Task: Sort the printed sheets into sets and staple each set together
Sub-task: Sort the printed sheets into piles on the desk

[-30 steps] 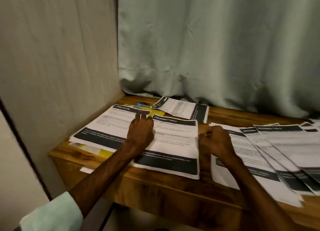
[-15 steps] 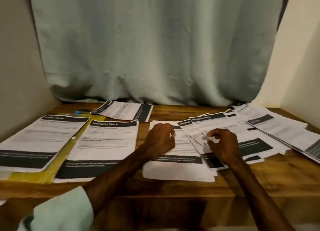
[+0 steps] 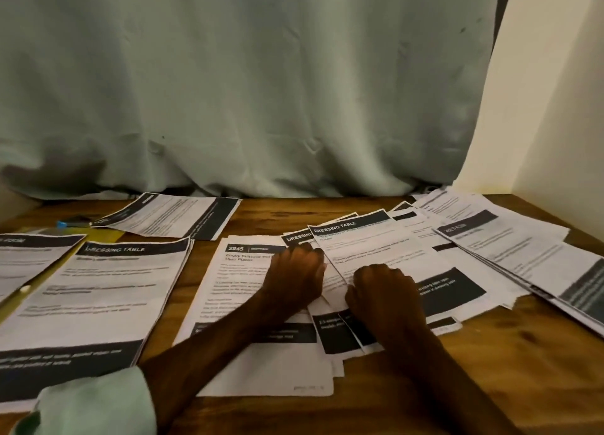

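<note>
Wood tabletop (image 3: 496,379), dim light. Nearest, lower left: pale green sleeve (image 3: 94,402), with the bare forearm reaching across the 2945 sheet (image 3: 235,291), which lies flat at centre.

Left hand (image 3: 294,276) rests on that sheet's right part, knuckles up and fingers curled. Its fingertips meet the left edge of the fanned sheets (image 3: 376,248) headed "DRESSING TABLE". Whether it pinches one, cannot tell.

Right hand (image 3: 384,302) is just beside it, over the fan's near left corner, fingers curled down onto the top page. The thumb is hidden, so cannot tell if it grips. The fan overlaps the 2945 sheet's right side.

Left of centre: left pile (image 3: 98,291), also headed "DRESSING TABLE". Beyond it at the frame edge is another pile (image 3: 26,261), with a yellow folder (image 3: 104,237) showing between them.

Right: a long spread of sheets (image 3: 523,258) running to the table edge.

Farther back: a single angled sheet (image 3: 173,215) and a small blue object (image 3: 73,223) beside it, too blurred to name. Behind all: pale green curtain (image 3: 261,91), cream wall (image 3: 555,107) at right.
</note>
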A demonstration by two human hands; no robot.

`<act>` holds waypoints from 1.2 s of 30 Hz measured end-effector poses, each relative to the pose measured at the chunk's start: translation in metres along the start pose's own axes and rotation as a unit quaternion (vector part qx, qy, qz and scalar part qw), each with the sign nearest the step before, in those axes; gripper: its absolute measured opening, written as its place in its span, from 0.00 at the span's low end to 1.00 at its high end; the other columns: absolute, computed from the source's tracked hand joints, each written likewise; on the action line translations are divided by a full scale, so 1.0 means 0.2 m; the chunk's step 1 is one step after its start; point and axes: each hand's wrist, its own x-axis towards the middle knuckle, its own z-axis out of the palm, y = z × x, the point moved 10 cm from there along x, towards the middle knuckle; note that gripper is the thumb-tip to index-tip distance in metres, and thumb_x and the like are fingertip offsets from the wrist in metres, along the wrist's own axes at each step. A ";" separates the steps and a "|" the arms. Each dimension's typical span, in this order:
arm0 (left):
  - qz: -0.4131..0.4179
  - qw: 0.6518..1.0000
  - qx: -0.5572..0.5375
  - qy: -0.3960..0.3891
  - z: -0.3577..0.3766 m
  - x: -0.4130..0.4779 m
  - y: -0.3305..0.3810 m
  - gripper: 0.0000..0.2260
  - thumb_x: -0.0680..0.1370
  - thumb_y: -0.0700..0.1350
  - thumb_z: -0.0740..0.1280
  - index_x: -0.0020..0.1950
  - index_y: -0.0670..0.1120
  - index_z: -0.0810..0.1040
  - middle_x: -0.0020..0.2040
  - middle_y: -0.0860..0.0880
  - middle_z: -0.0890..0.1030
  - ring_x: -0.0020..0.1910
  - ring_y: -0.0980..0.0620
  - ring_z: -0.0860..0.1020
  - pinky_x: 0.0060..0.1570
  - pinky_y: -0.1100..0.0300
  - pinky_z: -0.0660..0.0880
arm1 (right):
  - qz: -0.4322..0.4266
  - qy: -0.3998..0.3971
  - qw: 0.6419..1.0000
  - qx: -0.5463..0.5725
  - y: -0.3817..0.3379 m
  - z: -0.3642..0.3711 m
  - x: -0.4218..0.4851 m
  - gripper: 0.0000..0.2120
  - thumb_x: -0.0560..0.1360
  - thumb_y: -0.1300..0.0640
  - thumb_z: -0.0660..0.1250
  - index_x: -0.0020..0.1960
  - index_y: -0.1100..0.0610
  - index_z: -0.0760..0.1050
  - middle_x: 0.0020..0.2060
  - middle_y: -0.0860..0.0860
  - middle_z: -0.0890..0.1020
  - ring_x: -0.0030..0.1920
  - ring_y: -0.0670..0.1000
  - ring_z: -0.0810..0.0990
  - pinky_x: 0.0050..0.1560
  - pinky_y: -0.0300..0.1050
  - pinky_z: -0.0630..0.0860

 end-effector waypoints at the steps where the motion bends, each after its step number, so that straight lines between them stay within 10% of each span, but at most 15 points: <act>1: -0.002 1.000 -0.007 -0.007 0.01 0.01 -0.01 0.16 0.85 0.56 0.57 0.63 0.49 0.78 0.62 0.48 0.79 0.60 0.47 0.76 0.62 0.49 0.72 | -0.002 0.000 1.000 -0.001 -0.01 0.00 0.00 0.12 0.84 0.48 0.61 0.62 0.54 0.75 0.58 0.52 0.81 0.56 0.50 0.80 0.57 0.43 0.75; 9: -0.032 0.985 -0.163 0.052 -0.13 0.02 -0.04 0.24 0.84 0.61 0.57 0.46 0.47 0.85 0.39 0.52 0.84 0.35 0.57 0.80 0.36 0.61 0.75 | 0.011 -0.007 0.999 0.044 -0.03 0.00 -0.04 0.16 0.83 0.51 0.65 0.68 0.57 0.72 0.65 0.54 0.77 0.64 0.53 0.77 0.64 0.45 0.75; 15: -0.186 0.794 -0.571 -0.094 -0.05 -0.02 -0.07 0.18 0.80 0.58 0.69 0.51 0.43 0.84 0.44 0.46 0.88 0.39 0.51 0.86 0.42 0.57 0.81 | -0.043 -0.022 0.996 0.075 -0.26 0.03 -0.15 0.24 0.83 0.51 0.66 0.75 0.57 0.65 0.73 0.56 0.69 0.71 0.54 0.72 0.71 0.49 0.71; 18: -0.182 0.815 -0.542 -0.094 -0.11 -0.02 -0.14 0.01 0.82 0.45 0.68 0.52 0.51 0.79 0.53 0.49 0.86 0.46 0.52 0.84 0.46 0.58 0.80 | -0.091 0.076 0.982 0.149 -0.40 -0.03 -0.21 0.14 0.83 0.51 0.66 0.65 0.57 0.76 0.62 0.54 0.79 0.61 0.53 0.80 0.61 0.49 0.79; 22: -0.188 0.825 -0.528 -0.076 -0.26 0.03 -0.42 0.05 0.82 0.45 0.69 0.57 0.48 0.80 0.55 0.46 0.86 0.52 0.47 0.85 0.57 0.45 0.81 | -0.028 0.146 0.942 0.302 -0.22 -0.13 -0.17 0.14 0.83 0.44 0.62 0.55 0.53 0.80 0.51 0.43 0.80 0.49 0.41 0.76 0.48 0.27 0.69; 26: -0.226 0.793 -0.563 -0.047 -0.35 0.01 -0.75 0.16 0.78 0.48 0.74 0.65 0.48 0.79 0.55 0.47 0.87 0.51 0.44 0.87 0.58 0.42 0.80 | 0.117 0.209 0.913 0.331 0.22 -0.18 -0.07 0.09 0.78 0.56 0.72 0.58 0.54 0.82 0.53 0.47 0.84 0.49 0.42 0.78 0.51 0.33 0.75; 30: -0.249 0.799 -0.546 -0.042 -0.33 -0.02 -0.94 0.22 0.73 0.55 0.78 0.64 0.52 0.79 0.54 0.50 0.87 0.49 0.45 0.87 0.55 0.43 0.81 | 0.231 0.100 0.928 0.274 0.54 0.00 0.08 0.24 0.74 0.56 0.77 0.68 0.59 0.76 0.66 0.57 0.80 0.66 0.57 0.77 0.67 0.53 0.74; 36: -0.241 0.790 -0.562 -0.046 -0.25 0.00 -0.99 0.22 0.73 0.52 0.78 0.65 0.51 0.80 0.56 0.50 0.87 0.52 0.44 0.86 0.60 0.40 0.79 | 0.198 -0.013 0.961 0.191 0.49 0.08 0.31 0.40 0.69 0.37 0.77 0.71 0.60 0.71 0.68 0.58 0.76 0.67 0.58 0.74 0.62 0.50 0.72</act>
